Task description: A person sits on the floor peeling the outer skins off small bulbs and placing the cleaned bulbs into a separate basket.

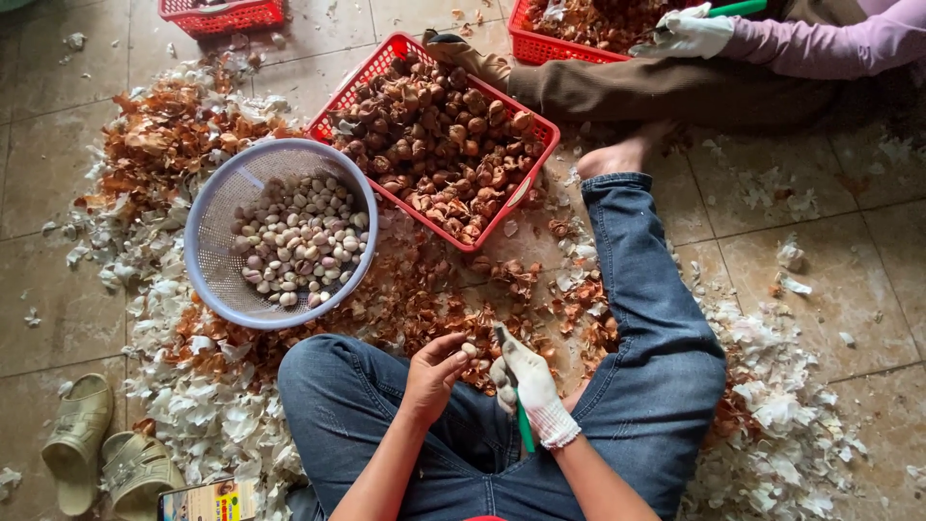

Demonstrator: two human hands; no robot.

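Note:
I sit on the tiled floor in blue jeans. My left hand (434,374), bare, pinches a small pale garlic clove (469,349) between thumb and fingers. My right hand (528,386) wears a white knit glove and grips a green-handled knife (524,431), its tip pointing toward the clove. Both hands hover over my lap. A lilac round strainer (210,212) holding peeled cloves sits to my front left. Beyond it, a red plastic basket (532,162) is heaped with brown unpeeled garlic.
Brown and white garlic skins (183,135) litter the floor around me. Another person sits at the top right, with a gloved hand (690,34) over a second red basket (540,46). A third red basket (222,14) stands at top left. Sandals (101,453) lie at the lower left.

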